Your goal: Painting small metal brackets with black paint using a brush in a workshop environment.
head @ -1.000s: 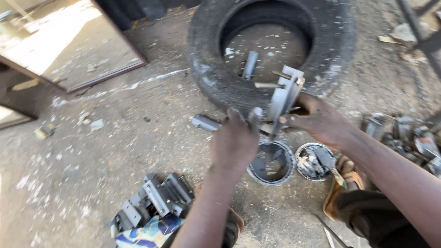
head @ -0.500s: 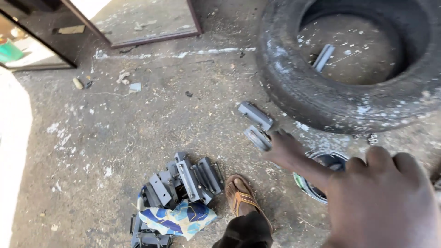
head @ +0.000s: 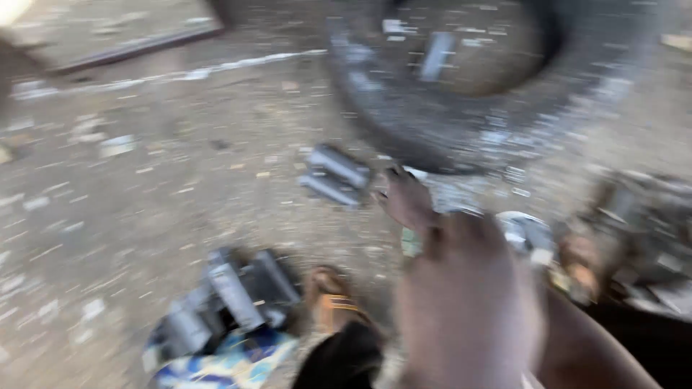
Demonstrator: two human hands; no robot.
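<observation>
The right hand (head: 407,202), as far as the motion blur lets me tell the two apart, stretches out low over the ground with its fingers loosely spread. It seems to hold nothing, and its fingertips lie just beside the two grey metal pieces (head: 335,176) to its left; whether they touch, I cannot tell. I judge this to be the reach, with no grasp made yet. The next move would call for closing the fingers around one piece and lifting it off the dirt.

Well to the left of that hand and nearer the person, a pile of similar metal parts (head: 223,302) rests on a blue patterned cloth (head: 216,360). A sandalled foot (head: 331,302) sits just right of the pile. The left hand (head: 468,302) hangs close to the camera, below and slightly right of the reaching hand. It shows only its blurred back, so how far it is open cannot be told.

Beyond the reaching hand lies a worn tyre (head: 404,122), with a short metal piece inside its ring. To the right, a round tin (head: 526,234) stands near, then a smeared heap of scrap (head: 649,230).
</observation>
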